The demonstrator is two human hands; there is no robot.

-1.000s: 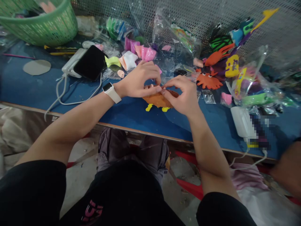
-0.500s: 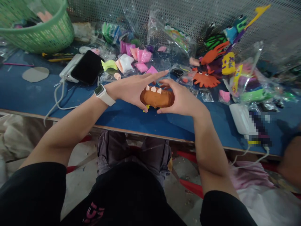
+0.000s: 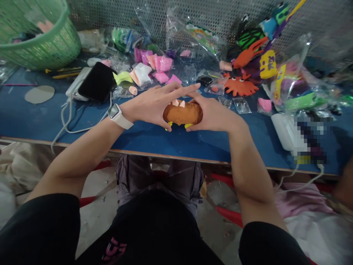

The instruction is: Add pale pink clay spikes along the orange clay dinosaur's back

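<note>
A brown clay figure (image 3: 182,114), oblong with small pale pointed pieces along its top and yellow bits at its lower edge, sits between both hands just above or on the blue table. My left hand (image 3: 157,101) curves round its left end, thumb low at the front and fingers reaching over the far side. Round the right end wraps my right hand (image 3: 212,112), its thumb at the lower front edge. The fingertips of the two hands meet or overlap behind the figure; the far side is hidden.
Behind the hands lie pink clay packets (image 3: 162,63) and plastic bags. An orange clay crab (image 3: 240,85) stands right of them. On the left are a black phone (image 3: 97,81), a white cable and a green basket (image 3: 59,48). A white power bank (image 3: 281,131) lies at right on the blue table (image 3: 138,138).
My right hand's fingers have moved left over the back of the figure, closer to my left hand. More yellow shows by the right thumb. The view has shifted slightly.
</note>
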